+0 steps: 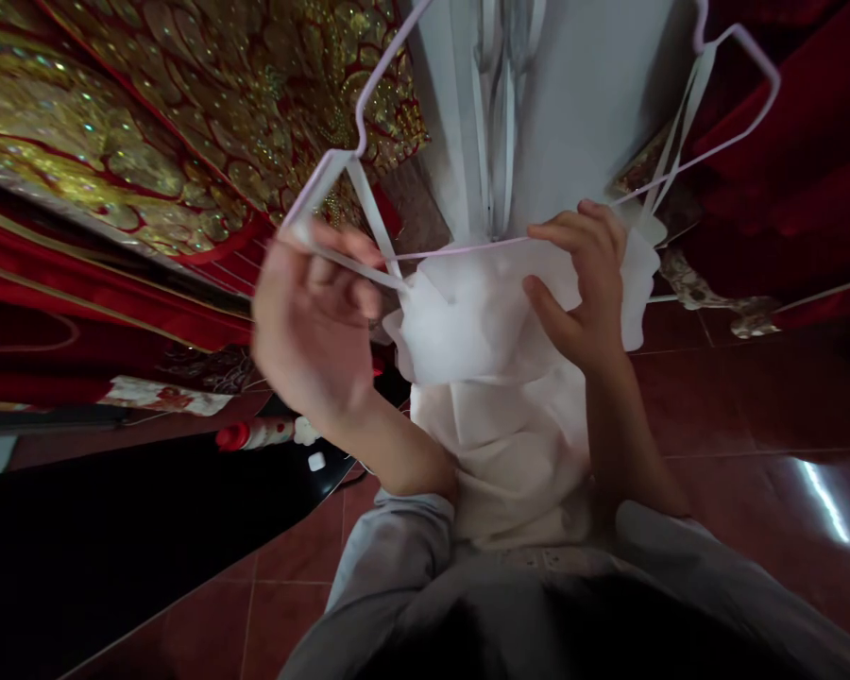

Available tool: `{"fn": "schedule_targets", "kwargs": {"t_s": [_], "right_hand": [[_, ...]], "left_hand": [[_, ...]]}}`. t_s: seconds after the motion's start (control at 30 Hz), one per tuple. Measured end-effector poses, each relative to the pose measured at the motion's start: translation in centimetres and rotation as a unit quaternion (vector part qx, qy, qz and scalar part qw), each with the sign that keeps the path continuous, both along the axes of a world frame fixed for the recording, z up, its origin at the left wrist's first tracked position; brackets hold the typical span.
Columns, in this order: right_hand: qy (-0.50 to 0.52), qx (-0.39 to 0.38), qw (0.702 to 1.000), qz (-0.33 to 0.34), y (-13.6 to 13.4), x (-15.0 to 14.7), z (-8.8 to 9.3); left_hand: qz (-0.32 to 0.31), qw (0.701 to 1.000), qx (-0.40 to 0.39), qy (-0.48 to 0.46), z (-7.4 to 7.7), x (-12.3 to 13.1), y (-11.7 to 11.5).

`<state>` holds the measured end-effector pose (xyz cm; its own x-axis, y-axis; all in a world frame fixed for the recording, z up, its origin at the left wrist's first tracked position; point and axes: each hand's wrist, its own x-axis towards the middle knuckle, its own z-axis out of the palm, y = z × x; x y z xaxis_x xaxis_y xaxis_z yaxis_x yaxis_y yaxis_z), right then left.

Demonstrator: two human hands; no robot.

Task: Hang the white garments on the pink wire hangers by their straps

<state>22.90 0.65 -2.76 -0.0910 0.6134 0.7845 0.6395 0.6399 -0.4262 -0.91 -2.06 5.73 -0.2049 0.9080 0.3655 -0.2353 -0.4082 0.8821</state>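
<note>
A pale lilac hanger (460, 250) carries a white garment (467, 321) by thin straps at both of its ends. At the hanger's left end, my left hand (318, 326) has its fingers curled around a white strap (368, 271); the hand is slightly blurred. My right hand (586, 283) is open, thumb and fingers apart, with its fingertips at the lower bar of the hanger. The garment's ruffled top hangs just below the bar, and its lower part falls in folds in front of my body.
Red clothing with gold sequins (148, 123) hangs at the left, dark red clothing (793, 179) at the right. White ribbons (492, 123) hang ahead. A black tabletop (148, 529) at lower left bears a red-capped bottle (259, 433) and a small white item (315, 462). The floor (743, 472) is red tile.
</note>
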Motion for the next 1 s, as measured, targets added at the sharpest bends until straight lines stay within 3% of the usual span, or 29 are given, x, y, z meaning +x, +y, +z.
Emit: {"fn": "schedule_targets", "kwargs": {"t_s": [0.03, 0.13, 0.2, 0.27, 0.3, 0.37, 0.47, 0.53, 0.63, 0.73, 0.9, 1.0], "right_hand": [[0.006, -0.002, 1.0, -0.002, 0.0, 0.0, -0.1], [0.016, -0.008, 1.0, 0.005, 0.1, -0.1, -0.2], [0.015, -0.017, 1.0, 0.012, 0.2, -0.2, -0.2], [0.024, -0.029, 0.999, 0.014, 0.3, -0.4, -0.2], [0.03, -0.034, 0.999, 0.014, 0.2, -0.5, -0.3], [0.041, -0.035, 0.998, 0.012, 0.1, -0.7, -0.2], [0.042, -0.04, 0.998, 0.019, -0.4, -1.0, 0.1], [0.039, -0.049, 0.997, 0.036, -0.5, -0.8, 0.3], [0.131, -0.019, 0.991, 0.034, 0.0, 0.4, 0.4], [0.282, 0.028, 0.959, -0.019, 1.2, 2.8, 1.0], [0.332, -0.143, 0.932, -0.012, 2.2, 4.9, 4.4], [0.318, -0.162, 0.933, 0.051, 2.7, 4.6, 6.7]], "left_hand": [[-0.009, 0.999, 0.0, -0.044, 0.7, -0.6, 0.5], [0.092, 0.984, 0.057, -0.141, 0.8, -2.0, 2.3], [0.171, 0.976, 0.051, -0.125, -1.0, -2.5, 3.2], [0.247, 0.967, 0.032, -0.05, -3.3, -2.3, 3.5], [0.242, 0.97, 0.02, -0.007, -4.4, -1.9, 3.4], [0.17, 0.985, -0.001, 0.023, -5.7, -0.5, 2.8], [0.042, 0.998, 0.004, -0.041, -5.7, 2.3, 2.1], [0.01, 0.995, 0.027, -0.097, -5.1, 3.7, 2.0], [0.004, 0.992, 0.054, -0.115, -4.9, 4.5, 2.4], [0.012, 0.995, 0.054, -0.082, -5.5, 4.1, 3.1], [0.032, 0.997, 0.05, -0.045, -6.4, 3.9, 3.7], [0.051, 0.998, 0.032, -0.03, -6.3, 4.1, 3.7]]}}
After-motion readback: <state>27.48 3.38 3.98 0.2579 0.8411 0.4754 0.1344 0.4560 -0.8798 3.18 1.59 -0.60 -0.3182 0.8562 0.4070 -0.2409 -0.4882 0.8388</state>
